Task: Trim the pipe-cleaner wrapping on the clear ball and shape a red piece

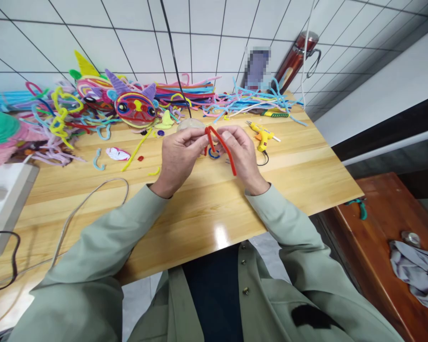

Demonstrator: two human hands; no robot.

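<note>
A bent red pipe cleaner [229,155] is pinched between my two hands above the table. My left hand [180,159] grips it near the bend with thumb and fingertips. On the other side, my right hand [240,154] has thumb and fingers closed on it, and one red end hangs down past the thumb. Just beneath lies a small blue ring-shaped piece [214,153], partly hidden by the hands. Behind my left hand sits a pale round object [190,124], also partly covered.
Several coloured pipe cleaners [249,99] and a decorated red face figure [135,109] line the wall. A yellow glue gun [262,135] lies to the right, near a green-handled tool [275,114]. A white power strip [10,204] and cable [71,216] occupy the left.
</note>
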